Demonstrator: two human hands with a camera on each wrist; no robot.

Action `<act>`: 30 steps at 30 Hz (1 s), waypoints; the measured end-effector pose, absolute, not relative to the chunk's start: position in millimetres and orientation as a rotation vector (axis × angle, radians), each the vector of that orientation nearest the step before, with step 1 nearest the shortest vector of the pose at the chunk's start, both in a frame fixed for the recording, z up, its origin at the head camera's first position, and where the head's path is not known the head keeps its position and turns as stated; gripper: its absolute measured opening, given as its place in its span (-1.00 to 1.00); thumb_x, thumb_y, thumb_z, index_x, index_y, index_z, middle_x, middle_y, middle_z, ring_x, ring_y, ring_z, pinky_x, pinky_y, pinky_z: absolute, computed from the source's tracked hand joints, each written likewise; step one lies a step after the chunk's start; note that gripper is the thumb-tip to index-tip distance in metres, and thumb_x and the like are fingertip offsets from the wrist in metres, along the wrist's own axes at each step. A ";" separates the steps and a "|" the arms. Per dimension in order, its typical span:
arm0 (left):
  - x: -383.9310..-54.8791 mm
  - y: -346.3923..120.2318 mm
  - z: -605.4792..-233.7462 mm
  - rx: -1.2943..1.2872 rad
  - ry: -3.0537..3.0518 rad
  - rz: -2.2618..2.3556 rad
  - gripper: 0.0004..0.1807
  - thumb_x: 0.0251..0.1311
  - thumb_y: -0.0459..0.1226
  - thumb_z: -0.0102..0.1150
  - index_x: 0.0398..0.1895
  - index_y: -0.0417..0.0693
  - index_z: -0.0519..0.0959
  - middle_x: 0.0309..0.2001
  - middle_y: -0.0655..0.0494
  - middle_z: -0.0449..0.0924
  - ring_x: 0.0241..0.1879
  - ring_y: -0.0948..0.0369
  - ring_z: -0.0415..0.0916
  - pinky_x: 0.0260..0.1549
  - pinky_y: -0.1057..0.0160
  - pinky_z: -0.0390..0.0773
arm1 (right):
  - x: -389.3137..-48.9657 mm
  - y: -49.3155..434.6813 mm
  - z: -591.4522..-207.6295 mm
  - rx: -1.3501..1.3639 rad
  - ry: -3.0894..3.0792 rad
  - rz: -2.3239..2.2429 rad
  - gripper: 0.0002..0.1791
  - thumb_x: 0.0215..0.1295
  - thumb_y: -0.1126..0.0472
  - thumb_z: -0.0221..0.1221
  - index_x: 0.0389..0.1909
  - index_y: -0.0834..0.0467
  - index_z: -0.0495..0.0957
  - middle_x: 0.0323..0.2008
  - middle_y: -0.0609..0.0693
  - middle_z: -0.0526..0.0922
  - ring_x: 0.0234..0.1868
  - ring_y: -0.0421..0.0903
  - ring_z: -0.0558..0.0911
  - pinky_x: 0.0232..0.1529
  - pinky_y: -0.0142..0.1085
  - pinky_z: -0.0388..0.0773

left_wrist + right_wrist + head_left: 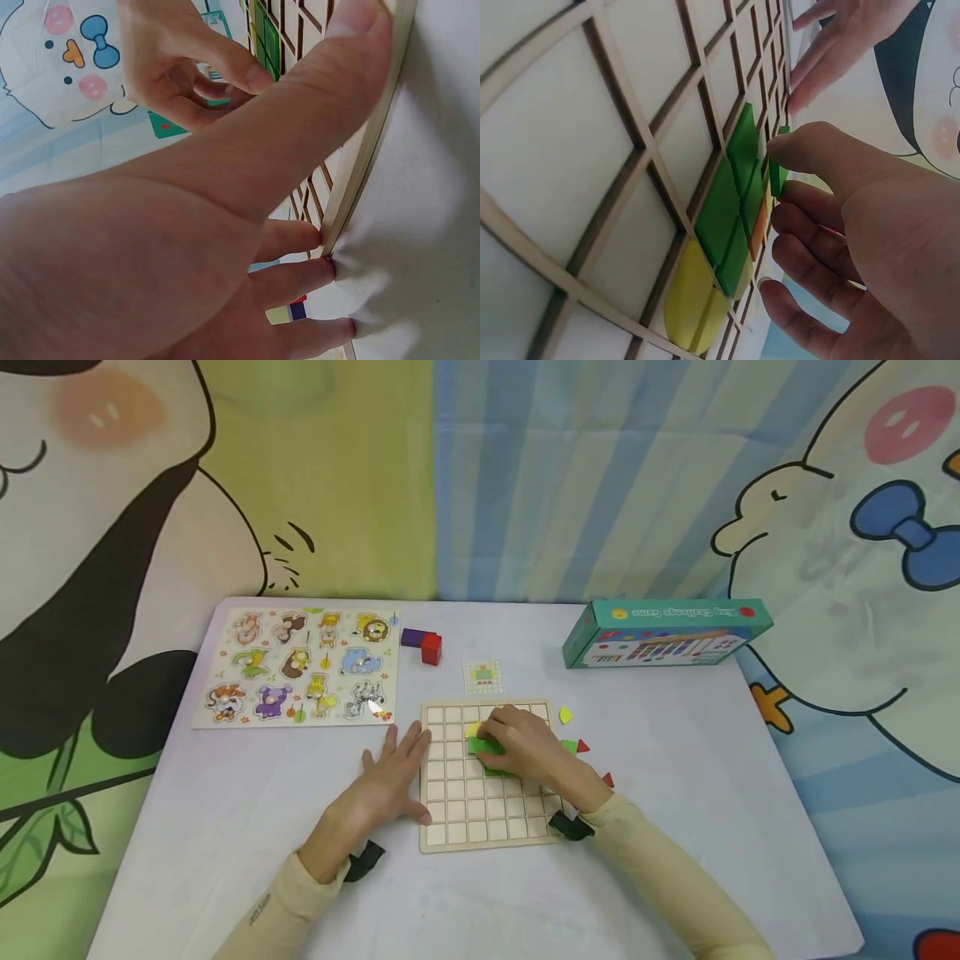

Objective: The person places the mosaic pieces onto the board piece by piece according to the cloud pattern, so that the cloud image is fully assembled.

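A wooden grid board [455,810] lies on the white table. My left hand [386,781] rests along its left edge, fingers spread and thumb touching the rim. Over the board's upper middle, my right hand [525,747] pinches a thin green tile [778,169] between thumb and index finger, tilted just off the grid. Other green tiles [721,214] sit in cells beneath it, beside yellow rounded pieces [686,296] and an orange piece [759,229]. In the head view the right hand hides part of this group.
Right of the board lie a yellow piece [566,715], a green piece [570,747] and a red triangle [582,746]. A pattern card [483,677] lies behind it. Farther out are an animal puzzle [307,664], a red cube [431,649], a purple block [413,637] and a green box [667,635].
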State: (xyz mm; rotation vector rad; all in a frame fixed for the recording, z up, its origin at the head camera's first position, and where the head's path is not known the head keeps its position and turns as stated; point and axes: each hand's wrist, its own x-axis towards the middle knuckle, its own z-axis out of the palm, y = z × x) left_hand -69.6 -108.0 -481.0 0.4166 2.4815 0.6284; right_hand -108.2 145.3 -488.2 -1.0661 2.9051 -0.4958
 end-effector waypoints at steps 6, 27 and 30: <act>-70.7 -108.3 -481.9 0.426 2.489 0.621 0.40 -0.27 -0.13 0.70 0.62 -0.21 -0.04 0.65 -0.19 -0.23 0.59 -0.33 -0.43 0.28 -0.65 -0.16 | -109.1 142.5 -493.2 -1.065 2.883 -0.469 -0.69 0.21 -0.01 0.42 -0.12 0.08 0.74 -0.21 -0.12 0.66 -0.24 -0.21 0.50 -0.25 -0.35 0.51; -69.3 -106.9 -480.2 0.419 2.486 0.622 0.40 -0.30 -0.13 0.70 0.62 -0.21 -0.01 0.65 -0.19 -0.21 0.59 -0.34 -0.40 0.28 -0.64 -0.15 | -106.5 145.9 -495.1 -1.063 2.891 -0.485 -0.62 0.22 -0.09 0.41 -0.05 0.05 0.74 -0.14 -0.11 0.68 -0.16 -0.19 0.55 -0.15 -0.29 0.56; -69.5 -106.7 -480.0 0.418 2.486 0.621 0.40 -0.29 -0.13 0.70 0.62 -0.20 -0.02 0.65 -0.19 -0.21 0.59 -0.34 -0.41 0.28 -0.65 -0.16 | -107.0 149.5 -493.7 -1.085 2.915 -0.489 -0.64 0.21 -0.08 0.42 -0.07 0.05 0.75 -0.16 -0.11 0.68 -0.17 -0.18 0.56 -0.18 -0.29 0.56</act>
